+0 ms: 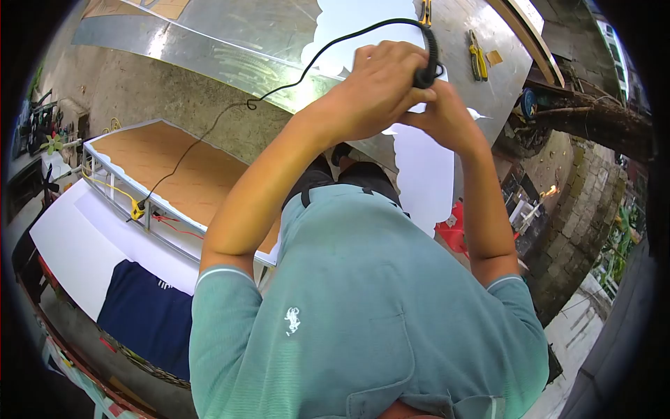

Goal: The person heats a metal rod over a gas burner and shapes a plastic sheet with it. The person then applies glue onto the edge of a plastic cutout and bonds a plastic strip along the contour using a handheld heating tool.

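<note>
My left hand [387, 80] is closed around the black end of a corded power tool [423, 75]; the rest of the tool is hidden by my hands. Up against it is my right hand [447, 115], with its fingers mostly hidden, so its grip does not show. A coiled sleeve leads from the tool into a black cord [328, 47] that runs left to a yellow connector [137, 208]. Beneath my hands lies a white sheet with a wavy edge [422, 174], on a shiny metal tabletop [499, 98].
Yellow-handled pliers [477, 59] and another orange-handled tool [426, 12] lie at the table's far side. A long wooden strip [527, 35] runs along its right edge. At left stand a brown-topped frame [167, 160], white sheets [77, 237] and a dark blue cloth [143, 318].
</note>
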